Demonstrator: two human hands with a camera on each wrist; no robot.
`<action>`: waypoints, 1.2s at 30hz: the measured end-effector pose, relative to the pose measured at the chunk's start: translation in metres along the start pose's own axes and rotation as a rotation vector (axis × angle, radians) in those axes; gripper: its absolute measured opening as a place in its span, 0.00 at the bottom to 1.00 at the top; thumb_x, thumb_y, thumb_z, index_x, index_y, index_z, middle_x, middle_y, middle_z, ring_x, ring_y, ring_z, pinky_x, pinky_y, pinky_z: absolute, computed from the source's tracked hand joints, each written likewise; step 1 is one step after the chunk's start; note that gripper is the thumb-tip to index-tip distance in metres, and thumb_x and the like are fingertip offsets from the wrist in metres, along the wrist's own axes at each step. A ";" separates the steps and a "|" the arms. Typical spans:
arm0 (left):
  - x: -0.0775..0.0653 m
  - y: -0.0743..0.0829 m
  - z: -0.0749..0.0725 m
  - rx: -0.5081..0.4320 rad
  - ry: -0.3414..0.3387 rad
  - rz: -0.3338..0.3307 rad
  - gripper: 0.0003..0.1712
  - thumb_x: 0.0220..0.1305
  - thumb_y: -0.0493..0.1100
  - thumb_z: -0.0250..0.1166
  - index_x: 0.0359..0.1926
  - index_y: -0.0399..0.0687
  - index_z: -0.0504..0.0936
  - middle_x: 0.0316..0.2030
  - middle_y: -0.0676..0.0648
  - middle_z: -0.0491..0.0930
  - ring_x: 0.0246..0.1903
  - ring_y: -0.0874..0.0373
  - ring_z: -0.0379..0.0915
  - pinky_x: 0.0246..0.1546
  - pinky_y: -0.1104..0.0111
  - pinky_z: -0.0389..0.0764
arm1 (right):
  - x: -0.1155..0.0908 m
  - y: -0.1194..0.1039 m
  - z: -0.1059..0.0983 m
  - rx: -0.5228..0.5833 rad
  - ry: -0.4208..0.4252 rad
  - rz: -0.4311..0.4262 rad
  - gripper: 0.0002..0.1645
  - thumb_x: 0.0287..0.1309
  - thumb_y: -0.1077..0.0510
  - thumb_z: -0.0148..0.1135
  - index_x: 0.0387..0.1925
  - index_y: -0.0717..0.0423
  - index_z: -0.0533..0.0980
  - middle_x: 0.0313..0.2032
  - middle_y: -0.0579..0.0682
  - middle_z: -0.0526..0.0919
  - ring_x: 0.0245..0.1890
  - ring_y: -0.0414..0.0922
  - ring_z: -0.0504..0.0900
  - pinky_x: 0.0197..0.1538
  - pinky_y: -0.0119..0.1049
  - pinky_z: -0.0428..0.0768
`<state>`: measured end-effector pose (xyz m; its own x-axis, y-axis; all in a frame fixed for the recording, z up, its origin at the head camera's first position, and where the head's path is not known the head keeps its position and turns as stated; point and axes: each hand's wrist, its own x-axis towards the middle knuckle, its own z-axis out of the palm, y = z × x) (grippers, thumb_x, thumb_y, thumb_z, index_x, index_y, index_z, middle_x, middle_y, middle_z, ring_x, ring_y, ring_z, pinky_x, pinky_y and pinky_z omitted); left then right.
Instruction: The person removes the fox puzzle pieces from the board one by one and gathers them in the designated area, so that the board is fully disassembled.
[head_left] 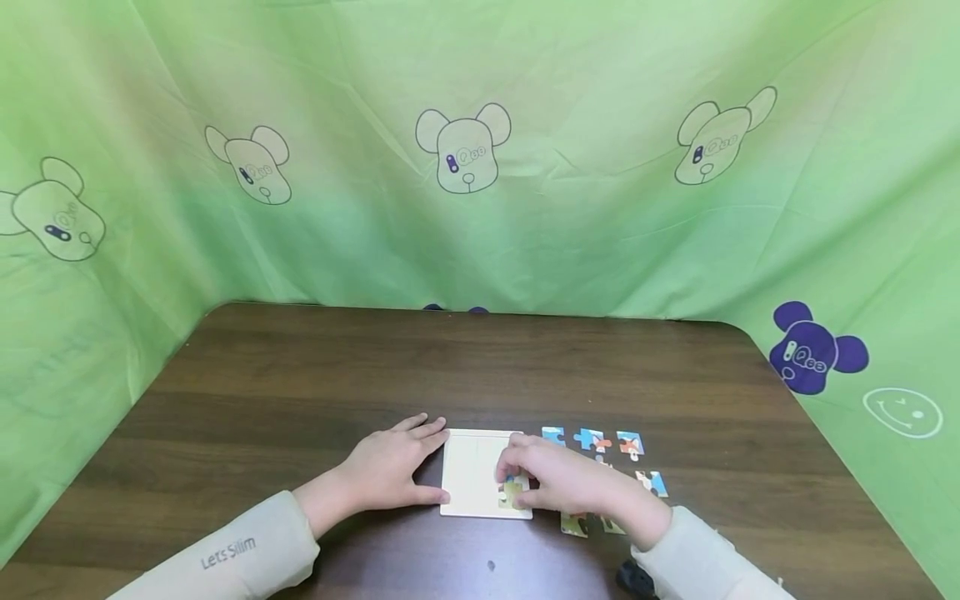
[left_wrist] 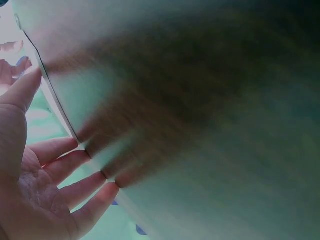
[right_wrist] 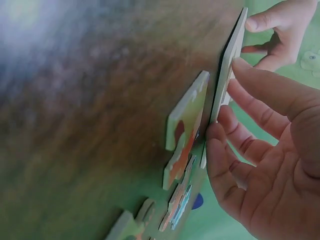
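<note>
A pale, shallow puzzle tray [head_left: 471, 479] lies on the table between both hands. My left hand [head_left: 390, 468] rests at its left side, thumb and fingertips at the edge; the left wrist view shows those fingers long and spread against the tabletop. Over the tray's lower right corner, my right hand [head_left: 558, 477] pinches a green and yellow puzzle piece [head_left: 512, 493] between thumb and curled fingers. The right wrist view has the right thumb and fingertips right at the tray [right_wrist: 231, 65], with the held piece mostly hidden.
Several loose puzzle pieces [head_left: 592, 439] in blue, orange and green lie right of the tray, some partly under the right forearm. A black object [head_left: 635, 577] sits by the right sleeve. The brown wooden table [head_left: 480, 367] ends at a green curtain [head_left: 480, 242] printed with bear heads.
</note>
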<state>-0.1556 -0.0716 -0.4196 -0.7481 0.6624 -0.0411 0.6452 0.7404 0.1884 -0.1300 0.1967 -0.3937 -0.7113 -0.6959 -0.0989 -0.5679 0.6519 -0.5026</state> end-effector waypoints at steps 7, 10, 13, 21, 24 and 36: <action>-0.001 0.000 -0.002 -0.010 0.006 -0.002 0.48 0.53 0.69 0.68 0.68 0.48 0.73 0.70 0.46 0.70 0.70 0.46 0.65 0.57 0.51 0.79 | 0.000 -0.001 0.001 -0.023 0.009 -0.002 0.12 0.52 0.63 0.71 0.37 0.47 0.78 0.37 0.40 0.73 0.39 0.36 0.69 0.44 0.31 0.72; -0.001 0.000 -0.003 -0.013 0.002 -0.004 0.48 0.53 0.69 0.68 0.68 0.48 0.73 0.70 0.46 0.70 0.70 0.46 0.65 0.57 0.51 0.79 | 0.001 -0.002 0.001 -0.019 0.007 0.008 0.12 0.52 0.63 0.71 0.37 0.47 0.78 0.39 0.40 0.74 0.41 0.37 0.69 0.46 0.33 0.73; 0.000 0.000 -0.004 -0.008 0.003 -0.004 0.47 0.54 0.69 0.68 0.68 0.48 0.73 0.70 0.46 0.70 0.71 0.45 0.64 0.57 0.51 0.79 | 0.001 -0.001 0.001 -0.011 0.006 0.024 0.12 0.53 0.62 0.71 0.37 0.46 0.78 0.40 0.39 0.74 0.43 0.38 0.70 0.49 0.35 0.73; -0.001 0.000 -0.003 -0.006 0.005 -0.002 0.47 0.54 0.69 0.68 0.68 0.48 0.73 0.70 0.46 0.70 0.71 0.45 0.65 0.58 0.52 0.78 | 0.002 -0.002 0.003 0.045 -0.005 0.035 0.14 0.53 0.63 0.70 0.38 0.46 0.76 0.39 0.39 0.73 0.39 0.35 0.70 0.45 0.31 0.72; -0.001 0.000 -0.003 -0.003 0.007 0.000 0.47 0.54 0.70 0.68 0.68 0.48 0.73 0.70 0.46 0.70 0.70 0.45 0.65 0.58 0.52 0.79 | 0.004 -0.001 0.002 0.127 -0.017 0.023 0.13 0.55 0.65 0.68 0.38 0.48 0.76 0.33 0.39 0.74 0.31 0.32 0.70 0.38 0.28 0.73; -0.001 0.001 -0.002 0.003 0.010 0.006 0.47 0.54 0.69 0.68 0.68 0.48 0.73 0.69 0.46 0.71 0.70 0.46 0.65 0.56 0.52 0.79 | 0.005 0.005 0.000 0.291 -0.042 -0.008 0.10 0.57 0.70 0.63 0.38 0.54 0.78 0.25 0.38 0.74 0.27 0.29 0.71 0.34 0.26 0.75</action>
<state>-0.1545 -0.0720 -0.4179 -0.7455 0.6659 -0.0305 0.6503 0.7365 0.1862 -0.1365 0.1966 -0.3962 -0.6859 -0.7167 -0.1260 -0.4269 0.5365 -0.7279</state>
